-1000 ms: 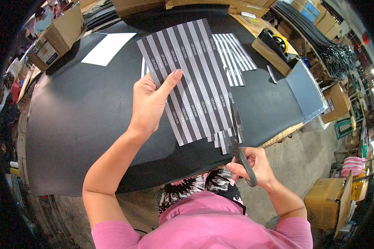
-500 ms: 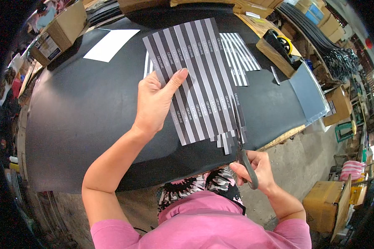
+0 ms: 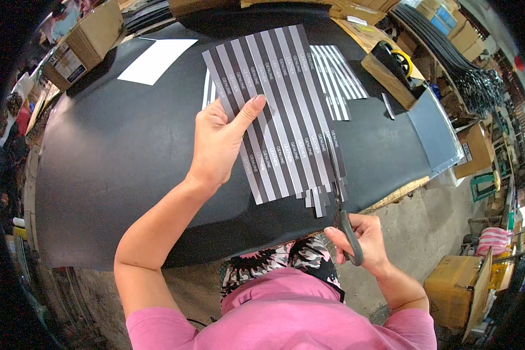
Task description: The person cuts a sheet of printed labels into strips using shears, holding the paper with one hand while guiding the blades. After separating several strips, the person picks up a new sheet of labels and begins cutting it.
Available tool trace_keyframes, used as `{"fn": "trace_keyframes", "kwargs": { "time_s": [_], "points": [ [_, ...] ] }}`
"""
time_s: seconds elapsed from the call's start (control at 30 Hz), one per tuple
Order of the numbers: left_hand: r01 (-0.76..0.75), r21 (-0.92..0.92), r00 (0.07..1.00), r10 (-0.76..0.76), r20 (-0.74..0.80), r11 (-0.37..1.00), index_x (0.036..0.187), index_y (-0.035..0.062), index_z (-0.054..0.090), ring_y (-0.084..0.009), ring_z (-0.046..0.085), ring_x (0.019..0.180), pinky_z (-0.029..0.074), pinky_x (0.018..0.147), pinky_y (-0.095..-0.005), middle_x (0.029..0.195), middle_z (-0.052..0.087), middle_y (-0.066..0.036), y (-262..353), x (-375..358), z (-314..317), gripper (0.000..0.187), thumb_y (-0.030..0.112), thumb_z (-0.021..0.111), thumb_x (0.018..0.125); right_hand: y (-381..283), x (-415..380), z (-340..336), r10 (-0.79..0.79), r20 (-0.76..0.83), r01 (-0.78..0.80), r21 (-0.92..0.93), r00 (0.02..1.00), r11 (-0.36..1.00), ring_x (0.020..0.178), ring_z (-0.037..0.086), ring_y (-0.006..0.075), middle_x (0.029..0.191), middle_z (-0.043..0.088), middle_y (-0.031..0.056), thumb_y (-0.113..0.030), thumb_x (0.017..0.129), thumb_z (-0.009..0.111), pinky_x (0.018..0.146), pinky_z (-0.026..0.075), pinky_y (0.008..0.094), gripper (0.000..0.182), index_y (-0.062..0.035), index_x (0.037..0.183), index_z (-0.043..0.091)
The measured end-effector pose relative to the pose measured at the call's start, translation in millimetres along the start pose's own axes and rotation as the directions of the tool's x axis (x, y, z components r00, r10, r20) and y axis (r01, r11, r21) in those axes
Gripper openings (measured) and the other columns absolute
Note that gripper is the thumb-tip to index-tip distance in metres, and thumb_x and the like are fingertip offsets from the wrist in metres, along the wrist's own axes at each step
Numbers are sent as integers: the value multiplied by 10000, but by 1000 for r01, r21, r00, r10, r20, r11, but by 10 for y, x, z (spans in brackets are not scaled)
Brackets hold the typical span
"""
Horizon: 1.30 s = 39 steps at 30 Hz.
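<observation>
My left hand (image 3: 219, 137) pinches a striped black-and-grey sheet (image 3: 274, 111) by its left side, thumb on top. The sheet is printed with the words "genuine leather" and is held up above the black table surface (image 3: 116, 175). In my right hand (image 3: 364, 242) is a pair of scissors (image 3: 351, 239), thumb and fingers closed around the dark handles. The blades lie along the right edge of the sheet, near its lower right corner. Small cut strips (image 3: 318, 204) lie below that corner, partly hidden by the sheet.
More striped sheets (image 3: 338, 76) lie behind on the right, near a tape dispenser (image 3: 396, 70). A white sheet (image 3: 157, 61) is at the back left, beside a cardboard box (image 3: 84, 44). Another carton (image 3: 449, 291) stands on the floor at right.
Both hands, the sheet and the scissors have shifted very slightly to the right. My grip on each looks the same.
</observation>
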<state>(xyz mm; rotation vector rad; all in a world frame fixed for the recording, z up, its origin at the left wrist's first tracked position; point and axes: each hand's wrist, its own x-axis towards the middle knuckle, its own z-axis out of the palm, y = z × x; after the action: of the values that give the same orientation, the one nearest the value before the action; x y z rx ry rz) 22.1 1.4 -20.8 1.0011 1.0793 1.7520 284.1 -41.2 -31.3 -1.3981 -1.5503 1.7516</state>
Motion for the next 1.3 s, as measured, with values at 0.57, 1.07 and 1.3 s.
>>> {"fn": "trace_keyframes", "kwargs": {
  "time_s": [0.57,1.07,1.3],
  "points": [
    [39,-28,999,-38,26,999,940,3,603,-91,628,719,527,633,-217,872,657,-98,-2,6,-21,190,174,613,857,-14,6,-11,7,2,-7,4,1000,1000,379,508,65,492,518,4,-216,793,698,320,373,209,314,-30,598,537],
    [73,0,996,-73,48,997,935,-1,597,-80,618,711,512,631,-210,865,657,-87,-18,14,-1,208,191,618,858,-83,64,-77,-26,22,27,-5,999,1000,394,518,69,505,538,17,-181,765,721,336,390,201,261,5,652,577],
    [124,-14,991,-123,58,992,940,-14,594,-81,614,721,510,639,-215,880,653,-89,16,-89,83,218,190,612,865,-140,213,-63,-96,19,95,44,995,995,402,520,72,546,555,22,-179,763,720,346,399,200,254,18,677,584]
  ]
}}
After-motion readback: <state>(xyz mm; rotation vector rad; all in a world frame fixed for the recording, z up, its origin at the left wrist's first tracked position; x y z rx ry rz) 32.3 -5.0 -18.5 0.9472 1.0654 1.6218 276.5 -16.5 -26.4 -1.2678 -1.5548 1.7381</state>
